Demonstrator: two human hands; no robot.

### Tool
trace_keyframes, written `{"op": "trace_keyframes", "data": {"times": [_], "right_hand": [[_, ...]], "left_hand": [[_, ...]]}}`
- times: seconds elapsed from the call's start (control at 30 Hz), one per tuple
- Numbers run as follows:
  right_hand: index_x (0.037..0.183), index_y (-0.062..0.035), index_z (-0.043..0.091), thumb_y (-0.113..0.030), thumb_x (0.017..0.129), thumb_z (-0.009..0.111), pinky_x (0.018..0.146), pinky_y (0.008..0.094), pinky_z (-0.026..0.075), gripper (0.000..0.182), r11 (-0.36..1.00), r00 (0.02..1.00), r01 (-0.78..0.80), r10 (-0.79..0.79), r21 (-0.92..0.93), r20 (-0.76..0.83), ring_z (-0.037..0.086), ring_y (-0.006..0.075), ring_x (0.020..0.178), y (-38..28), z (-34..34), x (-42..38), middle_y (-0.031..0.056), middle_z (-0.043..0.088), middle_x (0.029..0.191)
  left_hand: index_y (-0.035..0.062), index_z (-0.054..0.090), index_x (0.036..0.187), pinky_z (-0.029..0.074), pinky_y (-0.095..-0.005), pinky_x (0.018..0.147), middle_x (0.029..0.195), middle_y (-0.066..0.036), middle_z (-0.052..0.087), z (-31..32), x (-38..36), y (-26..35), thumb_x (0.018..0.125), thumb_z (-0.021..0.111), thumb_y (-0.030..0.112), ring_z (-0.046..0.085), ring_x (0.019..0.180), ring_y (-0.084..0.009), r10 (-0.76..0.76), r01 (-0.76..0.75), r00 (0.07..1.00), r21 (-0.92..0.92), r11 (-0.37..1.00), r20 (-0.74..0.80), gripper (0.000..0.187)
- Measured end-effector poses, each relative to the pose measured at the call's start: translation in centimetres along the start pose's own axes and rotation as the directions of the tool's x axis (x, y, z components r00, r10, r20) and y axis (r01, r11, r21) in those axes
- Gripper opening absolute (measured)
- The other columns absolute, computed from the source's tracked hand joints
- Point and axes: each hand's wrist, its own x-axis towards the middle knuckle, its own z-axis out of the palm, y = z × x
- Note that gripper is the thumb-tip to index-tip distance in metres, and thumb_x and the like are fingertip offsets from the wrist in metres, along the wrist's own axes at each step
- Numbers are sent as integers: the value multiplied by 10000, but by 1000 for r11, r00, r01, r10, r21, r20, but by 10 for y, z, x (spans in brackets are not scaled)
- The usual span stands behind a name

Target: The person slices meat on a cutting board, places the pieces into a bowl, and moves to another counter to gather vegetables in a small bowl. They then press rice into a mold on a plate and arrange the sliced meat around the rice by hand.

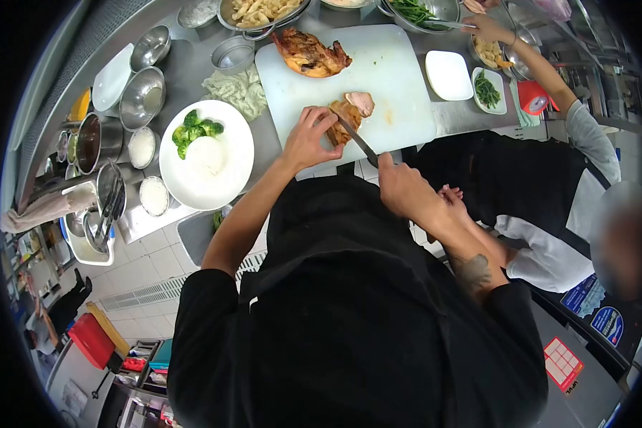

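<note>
We grip the knife (357,140) in our fisted right hand (404,187); its slim metal blade runs diagonally, tip toward the browned meat piece (349,114), which our left hand (308,137) pinches on the smooth white cutting board (392,71).

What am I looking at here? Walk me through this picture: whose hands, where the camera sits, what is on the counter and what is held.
There is one picture, from a camera worn on a person's head, looking down past their black top at their bare hands. The left hand steadies a piece of roast meat on a white cutting board. The right hand grips a knife whose blade reaches the meat. A larger roast portion lies at the board's far end. Left of the board is a white plate with broccoli and rice, and beyond it several metal bowls. To the right, another person's hand reaches toward dishes at the counter's far end.
</note>
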Motion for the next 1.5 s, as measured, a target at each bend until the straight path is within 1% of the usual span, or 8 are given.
{"op": "trace_keyframes", "data": {"times": [0.17,0.33,0.4,0.63,0.8,0.97,1.17,1.5], "right_hand": [[1058,84,481,-23,868,499,719,569,553,219,987,979,158,-162,-38,-124,680,509,794,-14,14,53,350,653,813],[1046,88,494,-25,873,503,749,544,558,207,997,999,30,-31,-75,-10,688,481,843,-8,-9,20,326,672,866],[1056,86,467,-55,896,504,702,559,550,217,978,962,208,-206,-7,-178,668,517,784,-6,13,39,337,658,827],[1040,80,500,-47,879,535,746,520,565,208,997,996,67,-69,-34,-52,696,464,843,-3,15,32,333,671,880],[1024,67,472,-15,820,580,733,541,560,245,981,965,185,-169,66,-201,692,468,813,-3,45,76,327,670,849],[1053,66,444,-43,861,524,724,572,546,236,997,992,57,-50,51,-116,678,489,789,9,52,40,337,663,859],[1037,37,430,-63,874,569,658,534,559,236,976,925,205,-168,76,-341,688,461,752,12,91,96,302,672,796],[1045,19,448,-125,914,537,678,573,540,214,963,934,233,-183,133,-308,672,486,746,31,78,98,306,665,774]], "left_hand": [[36,611,1124,495,-436,924,1137,-154,548,-4,-1,-7,613,824,261,512,1080,-357,-4,6,998,42,999,-57,598],[35,612,1126,495,-439,922,1138,-165,547,4,2,-5,603,825,251,522,1071,-365,26,-25,996,18,1000,-85,604],[36,614,1127,496,-441,921,1137,-169,546,4,-6,-4,601,824,248,524,1070,-368,31,-29,997,22,999,-70,605],[39,609,1128,497,-454,905,1150,-170,540,5,0,-2,591,826,228,522,1059,-364,22,-19,995,35,999,-93,609],[50,611,1133,497,-452,898,1133,-158,535,5,-1,-2,595,820,214,523,1050,-354,-7,10,996,35,999,-87,600],[62,596,1144,495,-446,896,1129,-157,529,1,0,4,601,821,211,517,1034,-344,-7,7,996,0,1000,-88,606],[69,583,1181,491,-448,917,1163,-176,513,4,-5,-1,621,835,207,509,1078,-359,-27,27,996,-2,1000,-88,630],[107,391,1452,455,-500,1020,1400,-226,364,4,-17,15,620,896,273,394,1296,-417,-170,168,984,30,985,51,986]]}}
